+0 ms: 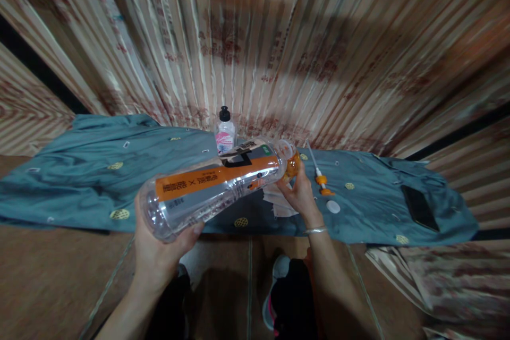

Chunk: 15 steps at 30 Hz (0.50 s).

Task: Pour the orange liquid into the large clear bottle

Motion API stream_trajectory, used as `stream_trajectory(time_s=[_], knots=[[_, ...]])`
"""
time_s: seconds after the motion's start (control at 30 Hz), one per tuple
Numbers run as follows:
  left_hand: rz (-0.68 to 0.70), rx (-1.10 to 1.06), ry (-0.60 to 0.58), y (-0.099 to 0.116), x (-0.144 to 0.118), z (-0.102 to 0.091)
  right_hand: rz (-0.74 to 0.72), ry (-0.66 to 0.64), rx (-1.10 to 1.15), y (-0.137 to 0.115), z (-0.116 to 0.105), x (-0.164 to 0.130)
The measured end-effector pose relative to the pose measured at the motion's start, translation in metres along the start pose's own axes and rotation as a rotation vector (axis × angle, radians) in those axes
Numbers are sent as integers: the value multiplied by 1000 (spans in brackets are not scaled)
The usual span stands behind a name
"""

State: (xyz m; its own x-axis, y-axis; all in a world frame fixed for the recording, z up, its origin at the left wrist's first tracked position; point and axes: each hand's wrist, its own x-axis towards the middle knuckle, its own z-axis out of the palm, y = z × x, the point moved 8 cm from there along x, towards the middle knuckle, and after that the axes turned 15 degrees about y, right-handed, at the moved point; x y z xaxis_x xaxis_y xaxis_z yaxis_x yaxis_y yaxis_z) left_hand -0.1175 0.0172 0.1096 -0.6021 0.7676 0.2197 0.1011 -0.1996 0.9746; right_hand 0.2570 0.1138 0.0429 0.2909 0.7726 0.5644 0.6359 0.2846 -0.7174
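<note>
My left hand (pixel 159 247) grips the base of a large clear plastic bottle (pixel 215 183) with an orange and grey label, tilted almost flat with its open neck pointing right. My right hand (pixel 298 194) is closed around a small orange container (pixel 292 166) held right at the bottle's mouth. Crumpled paper (pixel 279 204) lies on the cloth under my right hand.
A teal cloth (pixel 91 170) covers the low surface. On it stand a small clear bottle with a black cap (pixel 225 133), an orange pump with a long tube (pixel 321 178), a white cap (pixel 333 206) and a dark phone (pixel 419 207). Striped curtain behind.
</note>
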Motion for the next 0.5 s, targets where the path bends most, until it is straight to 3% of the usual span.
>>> stream_trajectory(time_s=[0.33,0.5], knots=[[-46,-3,44,9,-7,5,-6,-8,-15,1,-1,0],[-25,-20,38,-2,-1,-1,-13,-7,-10,0,-1,0]])
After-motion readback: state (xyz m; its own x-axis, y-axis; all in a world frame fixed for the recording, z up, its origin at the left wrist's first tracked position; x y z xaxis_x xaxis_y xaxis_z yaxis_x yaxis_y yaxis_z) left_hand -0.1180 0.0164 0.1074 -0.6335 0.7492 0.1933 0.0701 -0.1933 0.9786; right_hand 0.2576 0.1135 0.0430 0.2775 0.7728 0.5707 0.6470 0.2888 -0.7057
